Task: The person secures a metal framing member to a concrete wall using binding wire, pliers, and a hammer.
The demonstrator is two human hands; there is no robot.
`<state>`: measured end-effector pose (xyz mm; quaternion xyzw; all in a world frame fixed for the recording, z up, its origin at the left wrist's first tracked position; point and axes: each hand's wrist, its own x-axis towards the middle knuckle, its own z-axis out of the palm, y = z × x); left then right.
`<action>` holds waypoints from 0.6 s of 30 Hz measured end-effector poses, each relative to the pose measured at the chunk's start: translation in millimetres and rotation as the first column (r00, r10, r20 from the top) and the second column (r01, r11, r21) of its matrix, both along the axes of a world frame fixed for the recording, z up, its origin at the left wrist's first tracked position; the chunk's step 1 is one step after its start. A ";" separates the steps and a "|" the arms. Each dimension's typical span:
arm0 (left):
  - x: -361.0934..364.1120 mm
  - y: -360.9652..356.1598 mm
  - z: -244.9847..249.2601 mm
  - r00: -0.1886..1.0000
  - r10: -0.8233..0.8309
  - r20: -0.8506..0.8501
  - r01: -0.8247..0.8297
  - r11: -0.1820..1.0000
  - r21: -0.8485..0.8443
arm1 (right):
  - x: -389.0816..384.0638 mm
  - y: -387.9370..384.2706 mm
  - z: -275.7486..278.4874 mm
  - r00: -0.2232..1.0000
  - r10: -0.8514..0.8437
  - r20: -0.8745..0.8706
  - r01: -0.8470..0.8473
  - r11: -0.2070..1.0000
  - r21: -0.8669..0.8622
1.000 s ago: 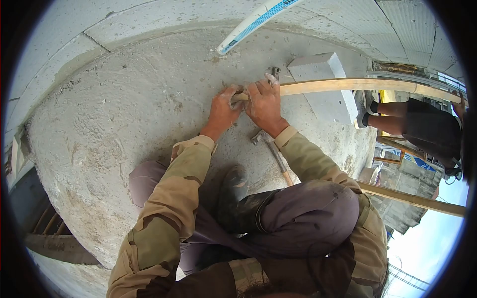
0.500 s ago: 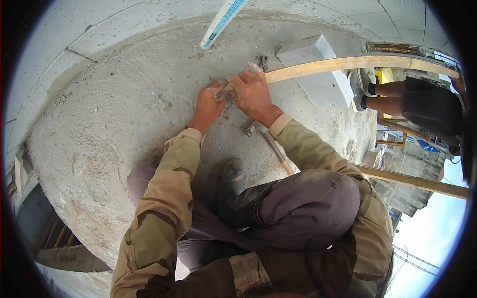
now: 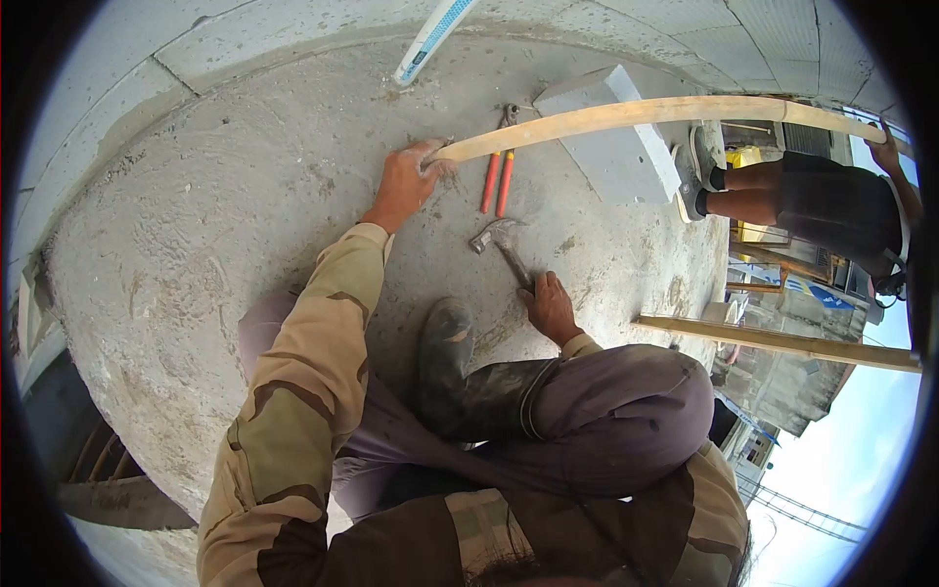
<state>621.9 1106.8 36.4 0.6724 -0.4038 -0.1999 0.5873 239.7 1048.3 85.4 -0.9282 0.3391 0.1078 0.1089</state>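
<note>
My left hand (image 3: 406, 183) grips the near end of a long wooden strip (image 3: 626, 115), just above the concrete floor. The strip runs right, over a pale block, to another person's hand. Down by my knee, my right hand (image 3: 553, 308) is closed around the handle of a claw hammer (image 3: 509, 249), whose head points up and left. Between the strip and the hammer lie pincers with red handles (image 3: 498, 183), partly under the strip.
The pale block (image 3: 626, 157) lies on the floor (image 3: 245, 215). A blue-and-white tube (image 3: 430, 44) stands near the block wall (image 3: 284, 39). Another person (image 3: 831, 201) stands at the right, near a wooden beam (image 3: 782, 340). My boot (image 3: 450, 342) is below the hammer.
My right hand has left the strip's end and moved down onto the hammer handle. The left hand still holds the strip. The pincers' red handles are now uncovered.
</note>
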 end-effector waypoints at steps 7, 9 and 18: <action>2.7 -0.9 -4.5 0.999 -0.031 0.023 0.030 0.998 0.058 | 53.0 -3.6 96.6 0.689 -0.599 -0.408 0.543 0.054 0.838; 2.1 -1.8 -6.0 1.000 -0.027 0.012 0.026 0.999 0.041 | 64.3 -9.1 105.5 0.876 -0.463 -0.132 0.401 0.549 0.733; 2.6 -1.3 -6.4 0.998 -0.011 0.060 0.013 0.999 -0.034 | 182.5 -51.5 171.8 0.929 0.086 0.360 -0.193 0.943 0.271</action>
